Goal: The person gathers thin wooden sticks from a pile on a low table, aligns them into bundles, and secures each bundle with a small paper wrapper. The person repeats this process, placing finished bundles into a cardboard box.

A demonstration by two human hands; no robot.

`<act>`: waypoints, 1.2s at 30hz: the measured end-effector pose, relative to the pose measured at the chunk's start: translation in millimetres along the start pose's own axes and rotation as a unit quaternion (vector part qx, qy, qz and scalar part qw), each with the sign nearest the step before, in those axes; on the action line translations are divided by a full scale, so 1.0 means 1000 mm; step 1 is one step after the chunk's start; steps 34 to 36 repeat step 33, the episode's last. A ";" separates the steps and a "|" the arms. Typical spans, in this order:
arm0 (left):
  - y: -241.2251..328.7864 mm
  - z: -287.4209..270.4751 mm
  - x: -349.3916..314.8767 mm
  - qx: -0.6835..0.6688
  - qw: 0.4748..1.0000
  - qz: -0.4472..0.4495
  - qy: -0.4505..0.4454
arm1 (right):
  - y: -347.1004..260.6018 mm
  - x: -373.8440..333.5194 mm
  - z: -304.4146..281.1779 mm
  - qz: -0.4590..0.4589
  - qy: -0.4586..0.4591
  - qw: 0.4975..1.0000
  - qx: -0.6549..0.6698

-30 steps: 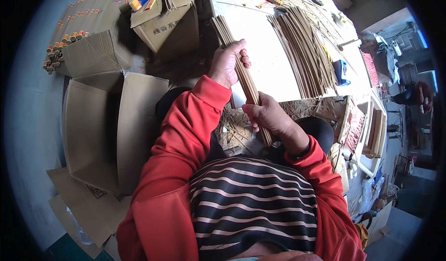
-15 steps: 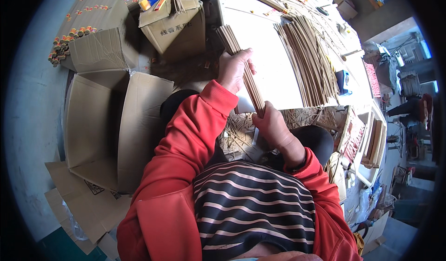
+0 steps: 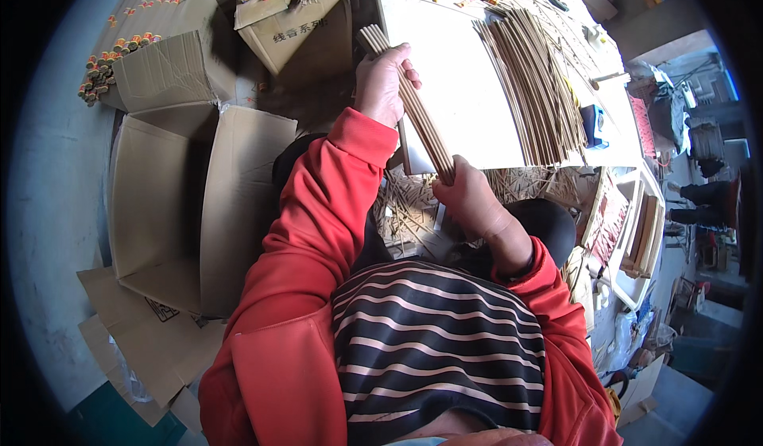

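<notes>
A slim bundle of brown incense sticks (image 3: 427, 128) is held aslant between my two hands, over the near left edge of a white tabletop (image 3: 445, 45). My left hand (image 3: 380, 87) is wrapped round its far end, and short tips stick out past the fingers. At the near end, my right hand (image 3: 474, 201) grips the sticks, its thumb laid along them. A larger heap of loose incense sticks (image 3: 534, 88) lies on the tabletop to the right of the bundle.
An open cardboard box (image 3: 159, 208) stands on my left. Behind it, a carton (image 3: 163, 69) has banded bundles stacked over it; a closed carton (image 3: 294, 37) stands beside the table. A blue tape dispenser (image 3: 593, 126) sits at the table's right. Broken sticks (image 3: 401, 216) litter the space below.
My left hand has slid toward the far end of the bundle, so less of the sticks shows past it. My right hand keeps its grip. The whole view has shifted slightly.
</notes>
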State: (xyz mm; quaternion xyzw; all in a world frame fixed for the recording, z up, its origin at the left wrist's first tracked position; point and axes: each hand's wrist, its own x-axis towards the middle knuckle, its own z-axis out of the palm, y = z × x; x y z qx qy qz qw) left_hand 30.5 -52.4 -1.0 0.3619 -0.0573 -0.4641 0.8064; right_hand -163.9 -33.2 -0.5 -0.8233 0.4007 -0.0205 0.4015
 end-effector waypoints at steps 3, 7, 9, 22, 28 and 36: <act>-0.004 -0.001 -0.003 0.019 1.000 -0.023 -0.009 | 0.003 0.003 0.002 -0.066 0.061 0.991 -0.097; -0.016 0.003 -0.011 -0.070 0.975 -0.162 -0.133 | -0.021 -0.002 -0.017 0.098 -0.130 0.944 0.286; -0.011 0.004 -0.011 -0.107 0.962 -0.171 -0.182 | -0.012 0.001 -0.017 0.109 -0.203 0.864 0.447; -0.012 0.002 -0.008 -0.089 0.974 -0.135 -0.157 | -0.024 -0.003 -0.020 0.125 -0.173 0.875 0.435; -0.017 0.003 -0.010 0.000 0.989 -0.111 -0.101 | -0.024 0.000 -0.013 0.092 -0.071 0.968 0.223; -0.018 -0.008 -0.001 -0.120 0.953 -0.162 -0.224 | -0.008 0.005 -0.017 0.114 -0.221 0.850 0.464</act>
